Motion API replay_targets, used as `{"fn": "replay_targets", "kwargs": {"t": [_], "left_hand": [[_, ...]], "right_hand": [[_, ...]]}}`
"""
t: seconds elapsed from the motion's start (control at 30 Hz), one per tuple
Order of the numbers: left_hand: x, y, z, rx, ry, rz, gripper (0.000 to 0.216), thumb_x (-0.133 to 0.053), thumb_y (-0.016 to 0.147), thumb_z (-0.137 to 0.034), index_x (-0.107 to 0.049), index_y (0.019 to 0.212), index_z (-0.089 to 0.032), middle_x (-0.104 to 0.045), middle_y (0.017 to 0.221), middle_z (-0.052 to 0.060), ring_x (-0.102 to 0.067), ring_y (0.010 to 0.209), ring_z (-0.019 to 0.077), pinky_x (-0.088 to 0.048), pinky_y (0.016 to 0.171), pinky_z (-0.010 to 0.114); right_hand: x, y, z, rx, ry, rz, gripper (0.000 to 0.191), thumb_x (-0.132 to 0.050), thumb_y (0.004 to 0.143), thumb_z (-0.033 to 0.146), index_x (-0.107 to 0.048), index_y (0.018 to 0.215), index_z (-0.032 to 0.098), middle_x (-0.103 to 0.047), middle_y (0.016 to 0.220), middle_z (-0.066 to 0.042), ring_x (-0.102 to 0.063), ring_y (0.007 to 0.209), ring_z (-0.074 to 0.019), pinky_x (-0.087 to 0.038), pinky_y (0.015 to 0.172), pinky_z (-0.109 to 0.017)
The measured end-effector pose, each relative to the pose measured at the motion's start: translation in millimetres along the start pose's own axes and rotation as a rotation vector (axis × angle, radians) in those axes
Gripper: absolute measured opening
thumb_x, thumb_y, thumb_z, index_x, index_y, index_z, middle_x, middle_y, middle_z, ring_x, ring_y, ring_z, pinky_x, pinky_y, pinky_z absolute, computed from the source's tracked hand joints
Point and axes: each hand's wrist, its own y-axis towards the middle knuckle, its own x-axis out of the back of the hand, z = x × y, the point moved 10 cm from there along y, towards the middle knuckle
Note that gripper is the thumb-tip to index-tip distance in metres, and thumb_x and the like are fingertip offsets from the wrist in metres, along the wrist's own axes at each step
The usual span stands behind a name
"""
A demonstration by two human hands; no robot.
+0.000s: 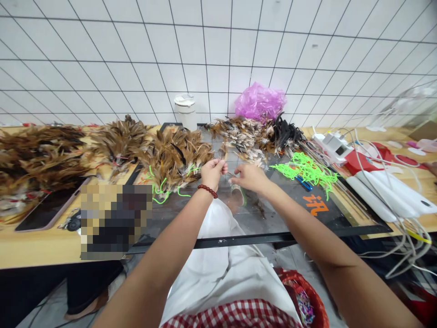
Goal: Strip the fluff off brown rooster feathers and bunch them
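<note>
My left hand [213, 174], with a dark red bead bracelet [207, 190] at its wrist, is closed in a pinch over the dark glass board [218, 221]. A small brown feather [223, 151] stands up from its fingertips. Across a small gap, my right hand [251, 177] has its fingers curled and closed; something thin and dark shows at their tips, too small to name. Brown feather bundles [180, 152], some with bright green ties, lie left of my hands. Behind them is a heap of loose mottled feathers [242, 136]. Bright green cords [307, 171] are piled to the right.
Black feathers [285, 136] and a pink plastic bag [261, 101] lie at the back, near a white lidded cup [186, 111]. More feather bundles [37, 159] and a phone [51, 207] are left. Cables and a power strip [336, 146] crowd the right; a red basket [316, 303] stands below.
</note>
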Motion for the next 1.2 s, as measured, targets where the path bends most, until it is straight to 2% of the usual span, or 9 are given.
{"fn": "replay_targets", "kwargs": {"t": [0.07,0.17,0.27,0.33,0.43,0.57,0.87,1.0,1.2], "left_hand": [[-1,-2,-1,0.016,-0.020,-0.001,0.014,-0.069,0.071,-0.016,-0.057,0.067,-0.011,-0.061,0.057,0.000,-0.055,0.050,0.0073,-0.046,0.053,0.021],[-7,-8,1,0.082,-0.089,0.016,0.010,-0.068,0.073,-0.014,-0.059,0.070,-0.010,-0.064,0.063,0.002,-0.059,0.055,0.0077,-0.049,0.060,0.022],[-17,-17,6,0.166,-0.125,0.066,0.006,-0.066,0.075,-0.012,-0.061,0.073,-0.010,-0.068,0.072,0.006,-0.065,0.066,0.0100,-0.052,0.069,0.024],[-21,-21,11,0.213,-0.110,0.096,0.006,-0.066,0.075,-0.011,-0.060,0.073,-0.010,-0.069,0.073,0.007,-0.066,0.069,0.0116,-0.052,0.071,0.025],[-23,-23,20,0.267,-0.070,0.137,0.005,-0.064,0.077,-0.010,-0.060,0.074,-0.010,-0.068,0.069,0.006,-0.066,0.066,0.0120,-0.053,0.069,0.025],[-28,-24,25,0.296,-0.010,0.202,0.006,-0.063,0.078,-0.014,-0.061,0.074,-0.010,-0.069,0.070,0.007,-0.065,0.062,0.0109,-0.053,0.063,0.023],[-36,-30,26,0.295,0.049,0.236,0.012,-0.071,0.072,-0.016,-0.061,0.070,-0.009,-0.066,0.064,0.006,-0.061,0.054,0.0092,-0.050,0.053,0.020],[-35,-28,24,0.288,-0.018,0.233,0.011,-0.072,0.071,-0.013,-0.062,0.069,-0.009,-0.063,0.059,0.003,-0.056,0.047,0.0057,-0.047,0.049,0.017],[-37,-31,28,0.396,-0.107,0.244,0.006,-0.061,0.079,-0.006,-0.063,0.073,-0.008,-0.062,0.061,0.002,-0.057,0.050,0.0043,-0.048,0.051,0.013]], "right_hand": [[-11,7,-3,-0.010,0.102,-0.012,0.017,-0.071,0.070,0.035,-0.067,0.071,0.019,-0.066,0.068,-0.004,-0.058,0.066,-0.0158,-0.039,0.059,-0.025],[-13,10,-20,-0.076,0.615,-0.081,0.024,-0.067,0.072,0.040,-0.060,0.066,0.018,-0.062,0.060,0.000,-0.053,0.055,-0.0112,-0.040,0.053,-0.023],[-13,7,-32,-0.138,1.151,-0.097,0.037,-0.073,0.062,0.050,-0.058,0.071,0.017,-0.063,0.065,0.000,-0.052,0.052,-0.0087,-0.041,0.049,-0.021],[-11,5,-31,-0.132,1.298,-0.094,0.043,-0.078,0.054,0.051,-0.059,0.072,0.017,-0.063,0.066,0.000,-0.052,0.052,-0.0078,-0.040,0.049,-0.020],[-6,5,-29,-0.108,1.304,-0.126,0.042,-0.079,0.053,0.050,-0.059,0.068,0.016,-0.058,0.058,0.003,-0.046,0.049,-0.0061,-0.036,0.047,-0.019],[3,6,-32,-0.070,1.242,-0.252,0.039,-0.078,0.055,0.049,-0.057,0.065,0.017,-0.051,0.052,0.005,-0.040,0.048,-0.0060,-0.033,0.048,-0.021],[13,4,-29,-0.004,1.129,-0.321,0.034,-0.072,0.062,0.046,-0.055,0.070,0.018,-0.053,0.062,0.004,-0.045,0.056,-0.0088,-0.038,0.056,-0.023],[7,6,-30,-0.028,1.184,-0.255,0.038,-0.072,0.061,0.050,-0.056,0.072,0.018,-0.053,0.061,0.004,-0.044,0.054,-0.0081,-0.036,0.054,-0.022],[-12,7,-20,0.005,1.264,0.018,0.038,-0.076,0.060,0.049,-0.060,0.073,0.016,-0.051,0.058,0.005,-0.041,0.052,-0.0061,-0.031,0.050,-0.020]]}}
